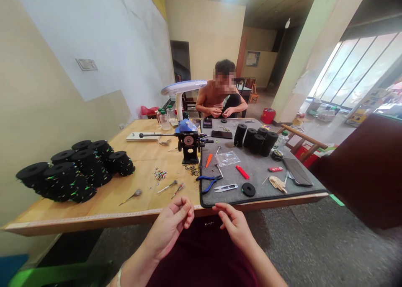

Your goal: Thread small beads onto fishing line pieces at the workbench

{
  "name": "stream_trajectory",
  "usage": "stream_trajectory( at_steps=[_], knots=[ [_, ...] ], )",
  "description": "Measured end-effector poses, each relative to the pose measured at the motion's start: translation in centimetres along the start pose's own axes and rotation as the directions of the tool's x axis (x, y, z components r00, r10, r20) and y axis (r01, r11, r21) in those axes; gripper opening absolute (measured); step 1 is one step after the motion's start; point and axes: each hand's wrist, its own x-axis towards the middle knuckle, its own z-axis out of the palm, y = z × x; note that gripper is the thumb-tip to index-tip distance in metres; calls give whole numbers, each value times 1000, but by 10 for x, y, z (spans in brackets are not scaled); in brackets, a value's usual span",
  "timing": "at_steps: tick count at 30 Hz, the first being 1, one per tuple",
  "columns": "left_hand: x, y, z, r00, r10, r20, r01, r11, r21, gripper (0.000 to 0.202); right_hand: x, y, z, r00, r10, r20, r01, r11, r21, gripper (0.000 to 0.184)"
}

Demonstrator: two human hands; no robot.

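Observation:
My left hand (176, 222) hovers just off the table's front edge, thumb and fingers closed in a pinch; anything between them is too small to make out. To its right, my right hand (234, 224) is held with fingers loosely bent and apart, with nothing visible in them. Beyond the hands on the grey mat lie blue-handled pliers (209, 183), silver thread snips (226, 188) and a black foam spool (248, 189). On the wooden side, small tools with thin tips (167, 186) lie near my left hand.
Black foam spools with colourful bits (84, 165) are stacked at left; more black spools (257, 139) stand on the mat. A black winding device with a dial (189, 144) and a lamp (184, 88) stand mid-table. Small colourful beads (160, 174) lie loose. A person (222, 94) sits opposite.

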Motion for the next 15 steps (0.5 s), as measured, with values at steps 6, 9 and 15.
stream_trajectory(
  at_steps=[6, 9, 15],
  knots=[
    [-7, -5, -1, 994, 110, 17, -108, 926, 362, 27, 1, -52, 24, 995, -22, 101, -6, 962, 275, 36],
    [-12, -12, -6, 985, 172, 27, -165, 870, 465, 27, -2, -64, 43, 974, -62, 219, 18, 980, 199, 29],
    [-16, -27, -26, 977, 212, -2, -168, 781, 602, 23, -10, -50, 69, 975, -8, 221, 16, 999, -34, 13]
  ],
)
